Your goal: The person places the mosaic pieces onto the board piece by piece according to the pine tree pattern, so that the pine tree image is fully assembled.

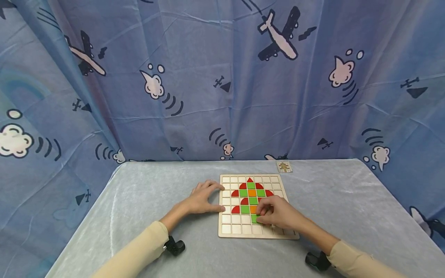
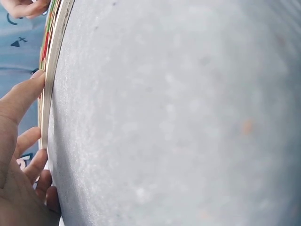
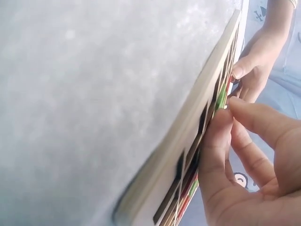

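Observation:
A square wooden grid board [image 1: 224,229] lies on the table, its cells filled in a tree-like pattern. Green square tiles [image 1: 245,209], orange square tiles [image 1: 252,192] and red quarter-round tiles [image 1: 235,209] make up the pattern, with a red triangle [image 1: 250,180] on top. The left hand [image 1: 203,199] touches the board's left edge, thumb and fingers spread. Over the lower middle, the right hand [image 1: 278,212] pinches the lowest green square tile [image 1: 254,219] with thumb and forefinger. This hand hides some cells at the board's right.
A small card with a brown tree pattern [image 1: 284,166] lies at the table's back edge, beyond the board. Pale grey cloth covers the table [image 1: 153,185]. Behind it hangs a blue curtain [image 1: 194,46] printed with planes.

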A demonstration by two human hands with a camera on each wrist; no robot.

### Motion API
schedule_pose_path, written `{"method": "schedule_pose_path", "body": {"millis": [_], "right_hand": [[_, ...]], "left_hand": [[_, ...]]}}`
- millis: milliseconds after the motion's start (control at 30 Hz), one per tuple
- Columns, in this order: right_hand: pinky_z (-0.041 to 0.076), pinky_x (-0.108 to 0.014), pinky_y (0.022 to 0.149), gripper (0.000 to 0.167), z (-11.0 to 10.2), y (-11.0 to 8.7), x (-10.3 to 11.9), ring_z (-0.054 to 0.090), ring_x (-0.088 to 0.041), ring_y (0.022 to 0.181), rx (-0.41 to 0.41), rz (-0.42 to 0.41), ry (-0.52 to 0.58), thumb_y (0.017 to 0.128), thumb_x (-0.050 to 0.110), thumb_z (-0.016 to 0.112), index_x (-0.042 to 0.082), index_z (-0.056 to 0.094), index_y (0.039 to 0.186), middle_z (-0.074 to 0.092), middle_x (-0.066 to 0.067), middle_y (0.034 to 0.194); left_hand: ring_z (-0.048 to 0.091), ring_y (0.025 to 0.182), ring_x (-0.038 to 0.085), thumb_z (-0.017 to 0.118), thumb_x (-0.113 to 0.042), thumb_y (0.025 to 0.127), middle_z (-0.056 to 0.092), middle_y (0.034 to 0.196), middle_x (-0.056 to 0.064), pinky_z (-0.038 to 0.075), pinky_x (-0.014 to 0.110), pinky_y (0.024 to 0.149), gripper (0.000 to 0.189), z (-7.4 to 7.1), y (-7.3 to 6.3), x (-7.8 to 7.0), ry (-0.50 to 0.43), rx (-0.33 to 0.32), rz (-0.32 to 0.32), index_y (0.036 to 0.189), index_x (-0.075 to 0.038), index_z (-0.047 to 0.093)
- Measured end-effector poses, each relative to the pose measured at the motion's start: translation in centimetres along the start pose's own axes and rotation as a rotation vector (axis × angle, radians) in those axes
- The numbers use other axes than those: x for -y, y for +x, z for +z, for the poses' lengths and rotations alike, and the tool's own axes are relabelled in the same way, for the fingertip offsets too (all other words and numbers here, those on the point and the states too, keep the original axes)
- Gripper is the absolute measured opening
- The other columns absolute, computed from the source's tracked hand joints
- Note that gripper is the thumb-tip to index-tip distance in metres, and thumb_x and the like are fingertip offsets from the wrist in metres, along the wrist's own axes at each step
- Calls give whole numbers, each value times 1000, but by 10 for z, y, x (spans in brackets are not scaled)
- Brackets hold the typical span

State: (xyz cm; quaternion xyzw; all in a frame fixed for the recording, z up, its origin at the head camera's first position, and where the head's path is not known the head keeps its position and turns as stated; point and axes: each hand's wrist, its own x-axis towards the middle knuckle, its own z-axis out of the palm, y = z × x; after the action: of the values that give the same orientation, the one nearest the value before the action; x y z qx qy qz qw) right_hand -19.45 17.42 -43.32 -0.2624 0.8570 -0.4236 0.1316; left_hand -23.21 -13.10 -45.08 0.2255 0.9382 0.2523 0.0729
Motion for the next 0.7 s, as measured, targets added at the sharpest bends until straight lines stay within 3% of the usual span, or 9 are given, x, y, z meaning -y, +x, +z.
{"method": "schedule_pose_path", "body": {"millis": [267,433,700], "right_hand": [[50,-21,56,14,-10,-7,-5,57,-7,65,36,9,70,82,11,78,3,70,89,63,-7,79],[50,-20,62,13,-20,-15,-9,57,-6,70,21,9,43,83,14,78,6,70,90,64,-5,81],[52,-22,63,17,-40,-32,-25,60,-8,68,7,60,87,85,17,77,5,70,94,65,-7,86]], "left_hand": [[38,133,29,76,-57,78,45,148,1,32,57,109,70,0,0,0,0,0,2,138,-29,53],[38,132,29,76,-57,78,45,148,0,32,56,108,69,0,0,0,-2,1,1,137,-30,53],[39,131,29,76,-57,78,45,148,1,33,57,107,69,0,0,-1,-1,-1,4,137,-29,53]]}}
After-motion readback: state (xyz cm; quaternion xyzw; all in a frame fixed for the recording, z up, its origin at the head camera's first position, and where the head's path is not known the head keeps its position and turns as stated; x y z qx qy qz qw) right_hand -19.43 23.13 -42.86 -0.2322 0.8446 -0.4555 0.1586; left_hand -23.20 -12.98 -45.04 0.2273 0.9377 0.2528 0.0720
